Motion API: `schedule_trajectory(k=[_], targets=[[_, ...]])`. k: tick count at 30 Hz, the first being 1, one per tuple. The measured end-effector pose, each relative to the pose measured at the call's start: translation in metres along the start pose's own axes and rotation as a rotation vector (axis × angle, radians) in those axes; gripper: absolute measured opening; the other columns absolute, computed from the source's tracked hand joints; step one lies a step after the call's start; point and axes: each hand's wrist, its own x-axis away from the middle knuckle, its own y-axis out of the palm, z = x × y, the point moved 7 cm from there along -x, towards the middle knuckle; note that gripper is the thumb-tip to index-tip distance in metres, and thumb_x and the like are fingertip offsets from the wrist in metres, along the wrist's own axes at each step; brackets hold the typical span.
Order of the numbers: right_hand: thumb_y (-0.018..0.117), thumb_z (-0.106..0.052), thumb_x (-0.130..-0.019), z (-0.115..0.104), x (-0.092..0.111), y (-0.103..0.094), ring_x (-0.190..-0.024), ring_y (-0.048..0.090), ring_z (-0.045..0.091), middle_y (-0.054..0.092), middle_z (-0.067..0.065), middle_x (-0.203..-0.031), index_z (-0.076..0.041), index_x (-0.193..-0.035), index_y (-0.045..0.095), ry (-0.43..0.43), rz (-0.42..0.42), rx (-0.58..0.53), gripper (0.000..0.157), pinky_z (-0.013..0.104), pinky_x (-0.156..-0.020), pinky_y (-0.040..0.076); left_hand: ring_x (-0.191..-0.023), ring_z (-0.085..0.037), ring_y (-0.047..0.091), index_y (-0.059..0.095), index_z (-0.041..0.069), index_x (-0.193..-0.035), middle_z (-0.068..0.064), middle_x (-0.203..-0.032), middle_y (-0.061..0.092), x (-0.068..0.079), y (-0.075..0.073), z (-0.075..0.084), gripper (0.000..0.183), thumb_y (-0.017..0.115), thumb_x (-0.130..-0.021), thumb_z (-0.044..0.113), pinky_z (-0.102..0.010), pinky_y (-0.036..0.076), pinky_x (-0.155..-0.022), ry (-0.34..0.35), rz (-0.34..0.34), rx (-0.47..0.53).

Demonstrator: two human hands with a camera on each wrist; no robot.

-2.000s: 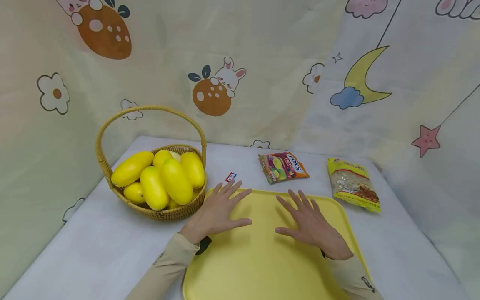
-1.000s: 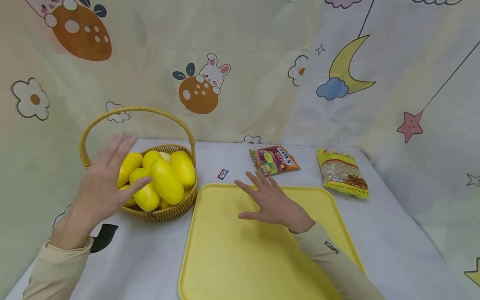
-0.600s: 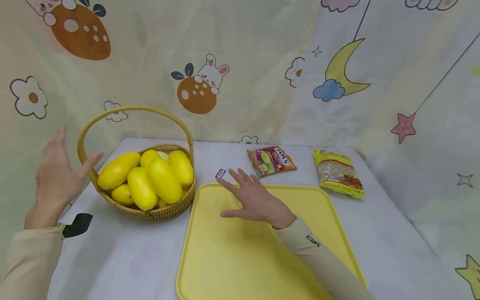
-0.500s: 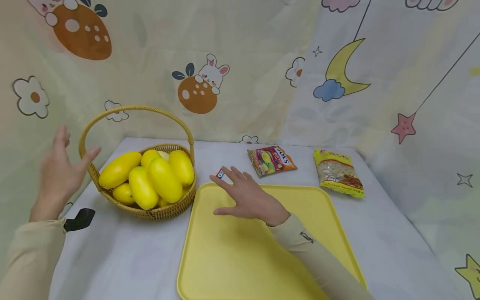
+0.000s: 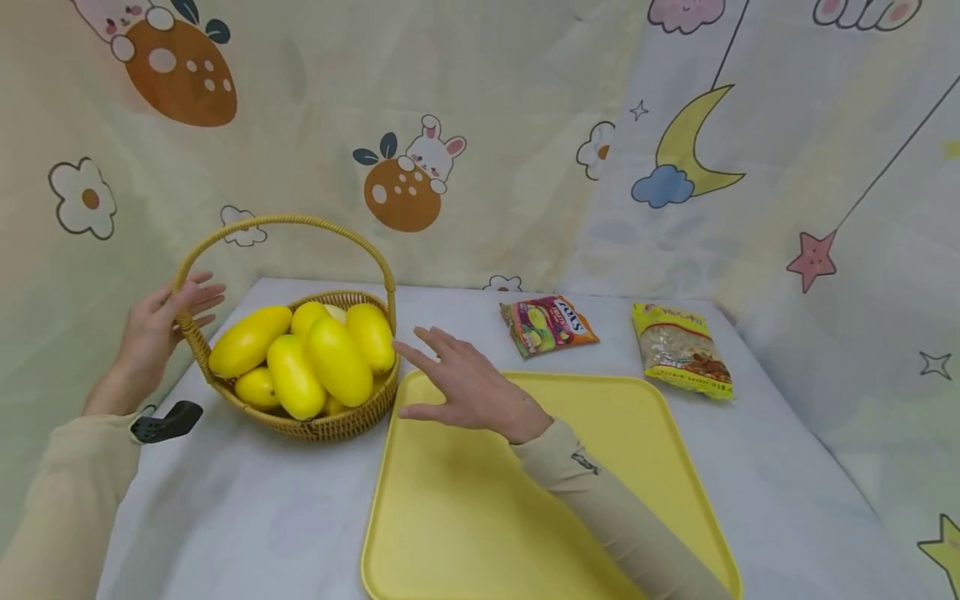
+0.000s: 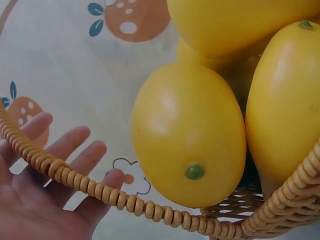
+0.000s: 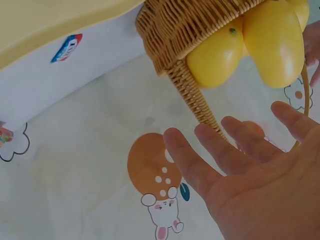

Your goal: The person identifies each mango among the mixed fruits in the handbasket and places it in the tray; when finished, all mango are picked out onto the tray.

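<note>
A wicker basket (image 5: 333, 429) with a tall arched handle (image 5: 300, 219) stands at the left of the table, holding several smooth yellow oval fruits (image 5: 337, 362). My left hand (image 5: 142, 342) is at the left foot of the handle, fingers spread. In the left wrist view its extended fingers reach behind the handle (image 6: 95, 187); contact is hard to tell. My right hand (image 5: 480, 387) hovers over the tray's far left corner, near the basket's right side. Its fingers are spread and nothing is in them, as the right wrist view confirms.
A yellow tray (image 5: 525, 517) lies right of the basket. Beyond it is a FOX'S fruit candy bag (image 5: 547, 325); a yellow-ended clear food bag (image 5: 681, 350) lies farther right. A small red-and-blue wrapped piece (image 7: 66, 48) shows beside the tray. Printed cloth hangs behind.
Both hands started above the tray. The left swung out left past the basket, then came in to its handle. The right moved left toward the basket, now covering the small wrapped piece in the head view.
</note>
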Motion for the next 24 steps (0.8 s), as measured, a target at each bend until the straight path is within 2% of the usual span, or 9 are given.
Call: schedule_trajectory(k=[1,5,9,12,16,19,24], targets=[[0.059,-0.06,-0.086,-0.001,-0.001,0.0,-0.138,0.035,0.034,0.033,0.016,-0.152,-0.02,-0.151,0.029,-0.003,0.005,0.005,0.082,0.048,-0.107,0.038,-0.1,0.001,0.064,0.054,0.014,-0.132,0.013,-0.107,0.07,0.0,0.0,-0.001,0.033,0.044,-0.103,0.025,-0.01,0.05,-0.078,-0.004,-0.014,0.044],[0.06,-0.059,-0.086,-0.005,-0.003,-0.001,-0.137,0.037,0.034,0.034,0.016,-0.151,-0.02,-0.151,0.03,-0.008,0.017,0.011,0.081,0.048,-0.105,0.04,-0.096,-0.004,0.068,0.057,0.014,-0.131,0.006,-0.105,0.073,-0.002,-0.004,-0.002,0.034,0.043,-0.103,0.027,-0.014,0.052,-0.077,-0.025,-0.053,0.101],[0.059,-0.06,-0.086,-0.008,-0.007,0.003,-0.136,0.038,0.034,0.035,0.016,-0.151,-0.021,-0.15,0.031,-0.004,0.017,0.018,0.08,0.048,-0.104,0.041,-0.092,-0.006,0.07,0.057,0.015,-0.132,0.007,-0.104,0.073,-0.004,-0.006,-0.001,0.033,0.046,-0.102,0.024,-0.015,0.053,-0.075,-0.041,-0.073,0.084],[0.058,-0.061,-0.087,-0.01,-0.011,0.005,-0.135,0.039,0.034,0.035,0.015,-0.15,-0.021,-0.15,0.032,0.025,0.014,0.045,0.079,0.049,-0.1,0.044,-0.091,-0.005,0.07,0.058,0.017,-0.132,0.009,-0.103,0.073,-0.008,-0.005,-0.003,0.033,0.045,-0.102,0.025,-0.015,0.053,-0.074,-0.061,-0.077,0.027],[0.054,-0.062,-0.088,-0.013,-0.02,0.007,-0.134,0.04,0.033,0.035,0.016,-0.151,-0.022,-0.151,0.029,0.119,-0.002,0.089,0.079,0.048,-0.091,0.051,-0.087,-0.002,0.07,0.06,0.02,-0.128,0.013,-0.1,0.073,-0.012,-0.004,-0.006,0.033,0.043,-0.103,0.032,-0.014,0.051,-0.073,-0.083,-0.067,-0.099],[0.051,-0.064,-0.088,-0.018,-0.03,0.01,-0.134,0.041,0.032,0.033,0.016,-0.151,-0.023,-0.153,0.025,0.185,-0.03,0.115,0.081,0.046,-0.087,0.053,-0.086,-0.001,0.069,0.063,0.021,-0.126,0.015,-0.099,0.072,-0.012,-0.006,-0.007,0.033,0.042,-0.103,0.034,-0.014,0.05,-0.073,-0.083,-0.055,-0.155],[0.049,-0.068,-0.088,-0.035,-0.053,0.016,-0.132,0.041,0.033,0.029,0.018,-0.152,-0.023,-0.153,0.024,0.197,-0.041,0.195,0.083,0.039,-0.085,0.053,-0.084,0.0,0.069,0.065,0.022,-0.123,0.016,-0.098,0.072,-0.011,-0.008,-0.007,0.034,0.042,-0.103,0.036,-0.015,0.052,-0.071,-0.066,-0.039,-0.192]])
